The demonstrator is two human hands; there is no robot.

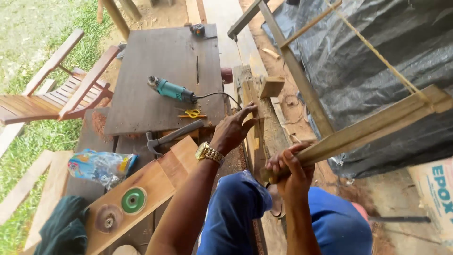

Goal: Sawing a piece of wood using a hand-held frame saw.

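My right hand [290, 165] grips the lower end of a wooden frame saw [373, 125], whose long arm rises up to the right with a twisted cord strung across its top. The saw's thin blade [239, 53] runs down into an upright wooden piece [250, 101]. My left hand [232, 130], with a gold watch on the wrist, presses on that piece and steadies it. My knees in blue trousers [245, 208] are below both hands.
A dark workbench [160, 61] carries a teal angle grinder [171, 89] and yellow scissors [192, 113]. A hammer [172, 136], a plank with grinding discs [133, 200], a plastic bag [100, 166], a wooden chair [61, 92] and black tarpaulin [377, 56] surround me.
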